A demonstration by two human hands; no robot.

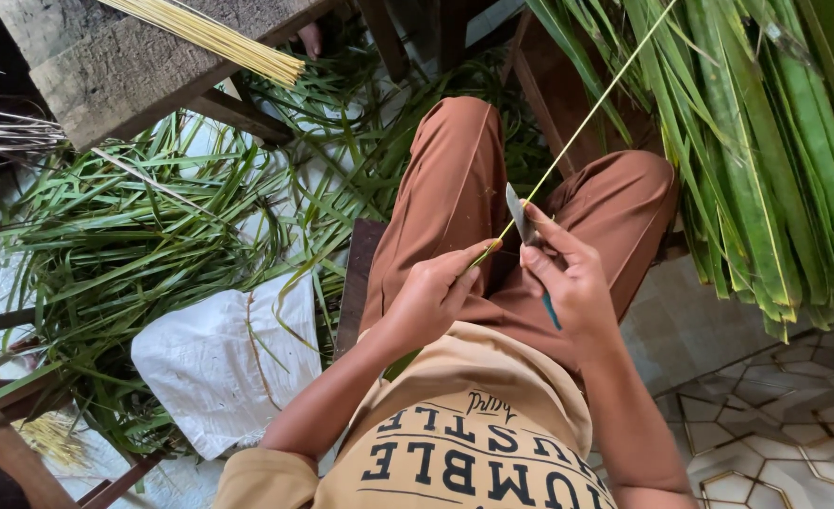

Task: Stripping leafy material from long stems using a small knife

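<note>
Over lap: left hand (433, 292) grip pinches leaf midrib (582, 118); right hand (568, 278) grip holds knife (523, 224) against it

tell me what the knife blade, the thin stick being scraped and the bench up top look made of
Knife blade: dull grey metal, likely steel, matte. Thin stick, pinched by the left hand and scraped by the right hand: pale yellow-green leaf midrib, apparently plant fibre. Bench: rough, unpainted weathered wood with visible grain.

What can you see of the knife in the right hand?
The knife has a short, flat, dull grey blade, metal by its look, pointing up and away from the person, and a thin blue-green handle showing below the palm. The right hand grips it, thumb against the blade. Its edge meets a thin yellow-green leaf rib, which the left hand pinches at its near end, above the brown trousers.
</note>
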